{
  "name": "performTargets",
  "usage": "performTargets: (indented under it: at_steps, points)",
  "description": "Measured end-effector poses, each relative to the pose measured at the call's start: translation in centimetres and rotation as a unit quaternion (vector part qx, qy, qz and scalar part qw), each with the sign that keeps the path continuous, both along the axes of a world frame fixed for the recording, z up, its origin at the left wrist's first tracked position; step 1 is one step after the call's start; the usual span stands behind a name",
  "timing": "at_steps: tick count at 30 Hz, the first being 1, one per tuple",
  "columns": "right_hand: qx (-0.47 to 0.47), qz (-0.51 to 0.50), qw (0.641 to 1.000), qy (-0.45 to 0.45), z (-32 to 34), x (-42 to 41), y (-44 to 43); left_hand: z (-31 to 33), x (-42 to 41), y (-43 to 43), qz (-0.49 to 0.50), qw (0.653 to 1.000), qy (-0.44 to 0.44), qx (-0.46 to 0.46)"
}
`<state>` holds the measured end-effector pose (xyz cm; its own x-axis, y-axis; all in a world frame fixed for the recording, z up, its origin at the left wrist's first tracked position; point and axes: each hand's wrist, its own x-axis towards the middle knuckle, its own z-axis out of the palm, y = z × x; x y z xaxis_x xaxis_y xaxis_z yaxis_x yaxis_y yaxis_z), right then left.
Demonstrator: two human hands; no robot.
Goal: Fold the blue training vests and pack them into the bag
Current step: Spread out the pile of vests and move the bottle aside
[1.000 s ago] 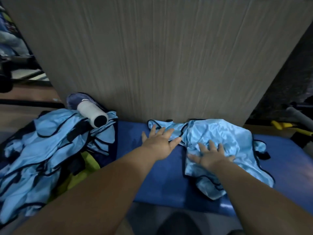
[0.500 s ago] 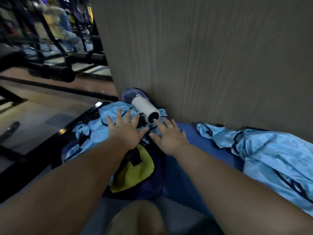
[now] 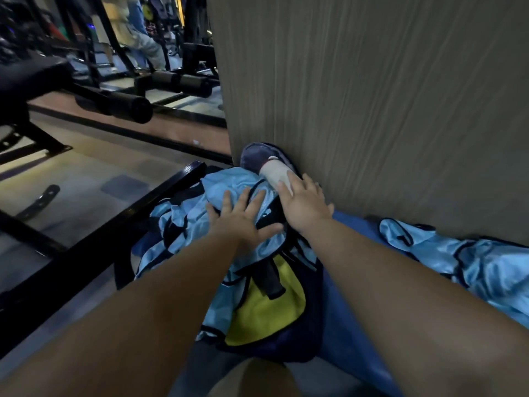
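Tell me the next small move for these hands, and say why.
Probably curl the fingers of the left hand into the heap of blue vests and lift one vest clear. Both hands are open with fingers spread, the right hand by the white bottle. Nothing is gripped, and the heap lies unfolded over the bag.

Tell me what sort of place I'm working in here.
Most likely a gym. Black padded roller bars stand at the upper left, a blue padded mat lies under the work, and a heap of blue training vests lies on it.
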<state>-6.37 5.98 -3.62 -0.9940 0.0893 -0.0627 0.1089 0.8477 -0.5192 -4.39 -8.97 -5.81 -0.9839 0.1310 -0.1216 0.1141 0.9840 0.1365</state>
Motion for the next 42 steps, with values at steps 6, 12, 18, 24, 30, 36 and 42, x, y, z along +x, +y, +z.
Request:
performTargets:
  at_steps: [6, 12, 18, 24, 30, 36, 42]
  points:
    - [0.000, -0.008, 1.000, -0.014, -1.3, -3.4, 1.6, -0.8, -2.3, 1.9, -0.027, 0.999, 0.013, 0.015]
    - [-0.075, -0.069, 0.993, -0.064, -2.1, -5.1, 2.2, -1.6, -2.6, 2.5, -0.038, 0.999, -0.003, -0.015]
    - [-0.097, -0.092, 0.988, -0.078, -2.5, -4.1, 2.4, -1.6, -1.8, 3.2, -0.045, 0.998, 0.043, -0.008]
    - [-0.152, -0.091, 0.982, -0.063, -2.6, -1.4, 4.6, -1.3, -0.3, 4.0, -0.045, 0.993, 0.099, 0.044]
    - [-0.368, -0.161, 0.912, -0.080, -2.5, 2.1, 6.4, -0.8, 1.6, 5.3, -0.023, 0.981, 0.152, 0.115]
    - [-0.589, -0.205, 0.779, -0.063, -3.0, 6.3, 8.9, 1.6, 4.9, 8.6, -0.005, 0.953, 0.165, 0.253]
    - [-0.622, -0.227, 0.749, -0.034, -2.6, 10.6, 14.0, 2.1, 6.5, 14.5, -0.022, 0.919, 0.124, 0.373]
